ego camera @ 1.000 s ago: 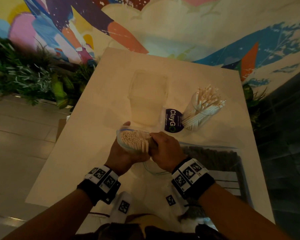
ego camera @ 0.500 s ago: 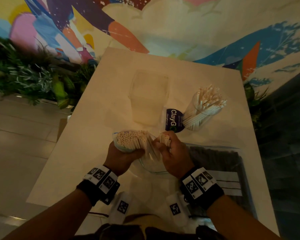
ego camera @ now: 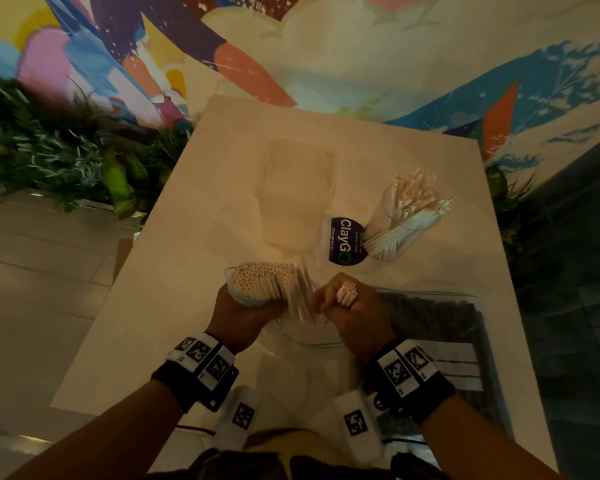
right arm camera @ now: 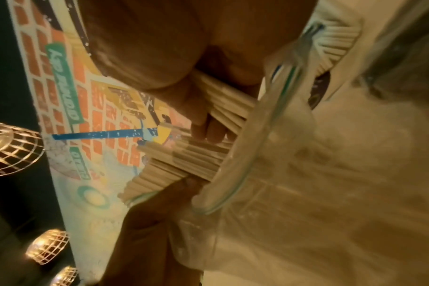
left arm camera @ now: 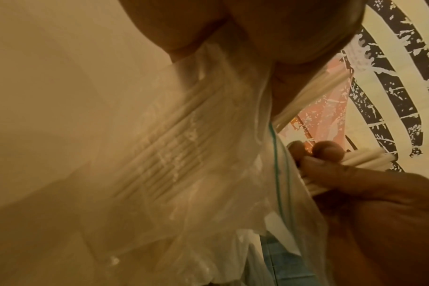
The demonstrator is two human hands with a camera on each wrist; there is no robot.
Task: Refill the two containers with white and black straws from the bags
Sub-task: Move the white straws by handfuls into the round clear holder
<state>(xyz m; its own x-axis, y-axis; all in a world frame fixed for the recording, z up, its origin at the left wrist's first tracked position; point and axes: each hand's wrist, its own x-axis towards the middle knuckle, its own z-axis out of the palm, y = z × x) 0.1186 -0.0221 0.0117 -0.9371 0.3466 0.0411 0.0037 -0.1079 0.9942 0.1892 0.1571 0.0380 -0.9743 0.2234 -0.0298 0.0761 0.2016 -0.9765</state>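
My left hand (ego camera: 243, 313) grips a clear zip bag of white straws (ego camera: 264, 282) upright, its open ends facing up; the bag (left arm camera: 184, 158) hangs below the fingers. My right hand (ego camera: 350, 306) holds a small bunch of white straws (ego camera: 346, 292) just right of the bag's mouth (right arm camera: 277, 108), the bunch (right arm camera: 223, 104) still reaching into it. A clear round container (ego camera: 395, 230) at the right holds several white straws (ego camera: 416, 195). A clear square container (ego camera: 298, 195) stands behind the bag. A flat bag of black straws (ego camera: 440, 327) lies at the right, partly under my right wrist.
A dark blue ClayGo label (ego camera: 345, 240) lies between the two containers. The white table (ego camera: 174, 306) ends at a painted wall behind. Green plants (ego camera: 49, 161) line the left; the floor drops off at the left edge.
My right hand has drawn a small bunch of white straws out of the bundle and moved right, away from my left hand. The bag's mouth has spread wider.
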